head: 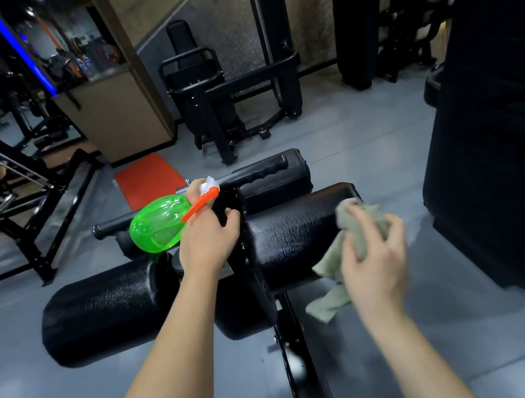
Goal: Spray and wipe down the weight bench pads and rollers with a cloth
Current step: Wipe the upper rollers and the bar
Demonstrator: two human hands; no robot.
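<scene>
My left hand [208, 234] grips a green spray bottle [157, 225] by its neck, the bottle lying sideways with its orange trigger [201, 202] and white nozzle pointing right. My right hand [373, 256] holds a grey-green cloth [358, 228] bunched against the right black roller [297, 231], with a loose end hanging down. The left black roller [105, 308] lies below the bottle. A smaller upper roller pad [272, 180] and two black handle bars [256, 170] sit behind. The bench's black frame [303, 365] runs toward me between my arms.
A tall black padded column [496, 111] stands close on the right. A black machine [230, 100] is ahead by the wall, with an orange mat [148, 179] on the grey floor beside a tan pillar [115, 115]. A black rack frame [10, 192] stands on the left.
</scene>
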